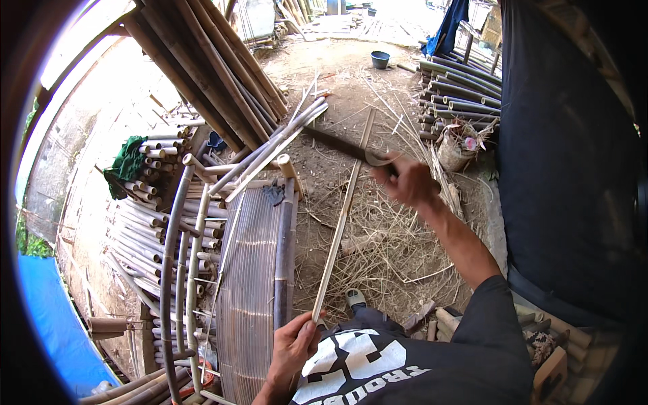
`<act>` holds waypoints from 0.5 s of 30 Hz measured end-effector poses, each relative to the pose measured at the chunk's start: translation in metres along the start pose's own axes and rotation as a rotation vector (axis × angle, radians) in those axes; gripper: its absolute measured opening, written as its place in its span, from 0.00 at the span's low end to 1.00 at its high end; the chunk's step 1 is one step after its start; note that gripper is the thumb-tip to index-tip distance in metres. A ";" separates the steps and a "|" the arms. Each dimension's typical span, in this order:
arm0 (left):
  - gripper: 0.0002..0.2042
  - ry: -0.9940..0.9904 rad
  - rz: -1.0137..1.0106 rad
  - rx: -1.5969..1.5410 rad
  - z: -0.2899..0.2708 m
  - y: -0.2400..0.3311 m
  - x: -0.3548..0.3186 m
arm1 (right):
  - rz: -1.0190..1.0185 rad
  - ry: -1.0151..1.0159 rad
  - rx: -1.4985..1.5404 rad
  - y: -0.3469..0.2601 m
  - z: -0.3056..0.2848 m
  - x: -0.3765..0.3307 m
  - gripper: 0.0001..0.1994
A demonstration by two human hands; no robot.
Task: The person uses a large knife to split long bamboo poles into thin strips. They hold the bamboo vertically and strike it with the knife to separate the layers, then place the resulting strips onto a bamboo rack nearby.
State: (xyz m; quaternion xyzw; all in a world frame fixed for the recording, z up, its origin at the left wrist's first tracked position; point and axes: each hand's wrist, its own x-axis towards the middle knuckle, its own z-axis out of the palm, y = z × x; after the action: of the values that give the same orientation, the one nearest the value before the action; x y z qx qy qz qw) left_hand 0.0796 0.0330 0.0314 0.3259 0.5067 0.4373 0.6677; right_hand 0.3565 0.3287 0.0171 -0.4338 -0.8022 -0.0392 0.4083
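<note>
My left hand (295,343) is closed on the lower end of a long, pale bamboo strip (344,212). The strip slants up and away from me over the littered ground. In my right hand (409,181) I grip a machete (335,144) by its handle, with the dark blade pointing left and passing across the upper part of the strip. Whether the blade touches the strip, I cannot tell. Left of the strip stands a bamboo bench (250,263) with a slatted seat. Several split bamboo pieces (277,150) rest across its far end.
Thick bamboo poles (202,67) lean beyond the bench, and cut poles (145,236) are stacked left of it. Another pole stack (462,88) lies at the far right, near a dark bucket (380,59). Shavings (385,263) cover the ground. A black sheet (570,155) hangs to the right.
</note>
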 end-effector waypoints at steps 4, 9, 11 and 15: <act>0.15 -0.023 -0.070 -0.034 -0.017 -0.021 -0.035 | 0.385 -0.109 -0.001 0.050 -0.023 0.012 0.33; 0.13 0.189 0.069 0.349 -0.008 -0.017 -0.001 | -0.137 -0.126 0.070 -0.013 0.000 -0.022 0.30; 0.13 0.230 0.180 0.486 0.000 -0.017 0.010 | -0.327 -0.158 -0.025 -0.049 0.009 -0.039 0.28; 0.11 0.215 0.147 0.532 0.008 -0.017 0.005 | -0.121 -0.177 0.018 -0.023 0.015 -0.030 0.28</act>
State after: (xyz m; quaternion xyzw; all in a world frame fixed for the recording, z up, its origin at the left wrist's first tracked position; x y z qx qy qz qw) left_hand 0.0922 0.0309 0.0171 0.4769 0.6466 0.3683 0.4679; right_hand 0.3390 0.3011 -0.0070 -0.3825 -0.8603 -0.0180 0.3365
